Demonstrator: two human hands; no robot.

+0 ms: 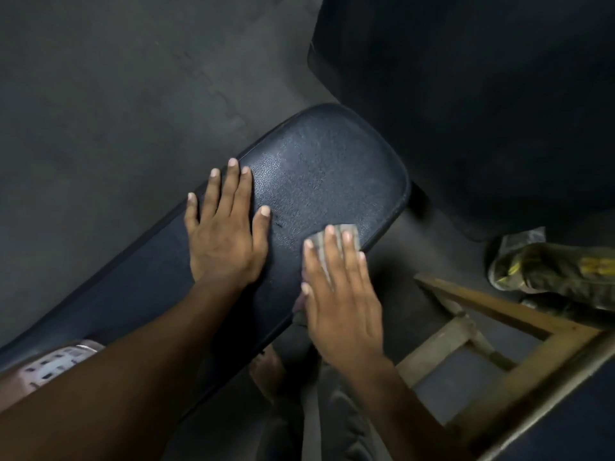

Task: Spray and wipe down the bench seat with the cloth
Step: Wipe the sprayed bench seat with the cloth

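Observation:
A dark blue padded bench seat runs from the lower left to a rounded end at the centre. Its far end glistens as if wet. My left hand lies flat on the seat with fingers spread, holding nothing. My right hand presses a small grey cloth flat against the seat's right edge; most of the cloth is hidden under my palm and fingers. No spray bottle is in view.
A wooden stool frame stands at the lower right, close to my right arm. Crumpled olive fabric lies on the grey floor beside it. A large dark padded panel fills the upper right. A bare foot shows below the seat.

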